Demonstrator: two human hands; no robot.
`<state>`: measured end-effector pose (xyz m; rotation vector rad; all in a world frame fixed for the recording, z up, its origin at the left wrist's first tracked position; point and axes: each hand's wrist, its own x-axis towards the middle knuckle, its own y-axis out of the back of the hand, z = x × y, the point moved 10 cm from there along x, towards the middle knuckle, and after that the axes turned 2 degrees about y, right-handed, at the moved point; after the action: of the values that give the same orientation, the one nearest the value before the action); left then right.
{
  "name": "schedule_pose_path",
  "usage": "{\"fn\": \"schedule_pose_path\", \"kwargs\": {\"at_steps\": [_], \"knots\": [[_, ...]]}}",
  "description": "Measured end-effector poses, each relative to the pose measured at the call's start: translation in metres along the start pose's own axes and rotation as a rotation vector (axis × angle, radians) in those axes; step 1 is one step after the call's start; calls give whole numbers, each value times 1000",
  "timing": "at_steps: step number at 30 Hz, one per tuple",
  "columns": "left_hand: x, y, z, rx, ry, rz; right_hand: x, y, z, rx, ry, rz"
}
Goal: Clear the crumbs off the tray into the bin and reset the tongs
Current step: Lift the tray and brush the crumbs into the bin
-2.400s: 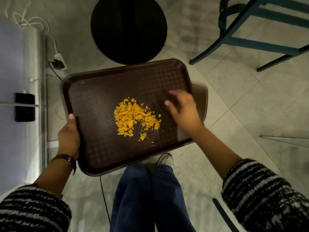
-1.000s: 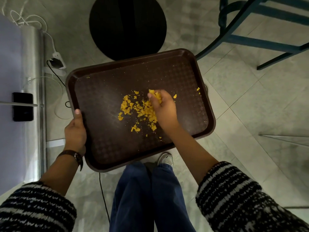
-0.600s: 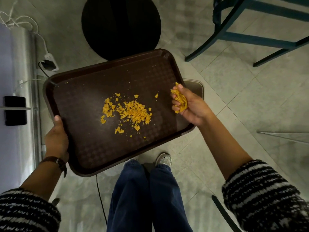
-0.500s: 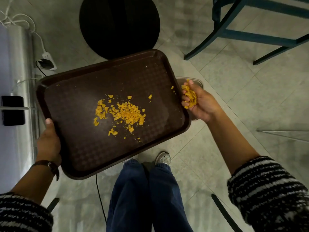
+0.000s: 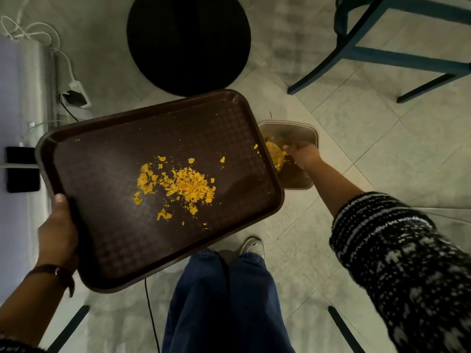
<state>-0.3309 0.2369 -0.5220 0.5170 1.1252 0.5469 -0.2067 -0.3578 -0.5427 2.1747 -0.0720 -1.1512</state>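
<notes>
A dark brown tray (image 5: 107, 233) is held level above the floor, my left hand (image 5: 57, 230) gripping its near-left edge. A pile of orange crumbs (image 5: 183, 186) lies in the tray's middle, with a few stray bits toward its right rim. My right hand (image 5: 303, 155) reaches down over a small brown bin (image 5: 305, 132) on the floor to the right of the tray, fingers spread. Orange crumbs (image 5: 276, 154) show inside the bin below the hand. No tongs are in view.
A round black table base (image 5: 188, 42) sits on the tiled floor beyond the tray. Blue chair legs (image 5: 369, 52) stand at the upper right. A metal counter (image 5: 30, 80) with cables and a plug runs along the left. My legs and a shoe (image 5: 252, 248) are below.
My right hand scooped a handful of crumbs off the tray, carried it right past the rim and down over the bin, where the fingers have spread. The tray shifted left, uncovering the bin.
</notes>
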Motion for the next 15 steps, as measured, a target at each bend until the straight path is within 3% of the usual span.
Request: {"fn": "schedule_pose_path", "kwargs": {"at_steps": [6, 9, 12, 15], "knots": [[-69, -14, 40, 2, -111, -27, -22, 26, -17, 113, 28, 227], [-97, -27, 56, -52, -144, -43, -56, 33, -38, 343, 165, 320], [-107, -36, 59, -88, -126, -16, -93, 11, -59, 408, 340, 254], [-116, -46, 62, -140, -87, -27, -122, -28, -68, 209, 485, 142]]}}
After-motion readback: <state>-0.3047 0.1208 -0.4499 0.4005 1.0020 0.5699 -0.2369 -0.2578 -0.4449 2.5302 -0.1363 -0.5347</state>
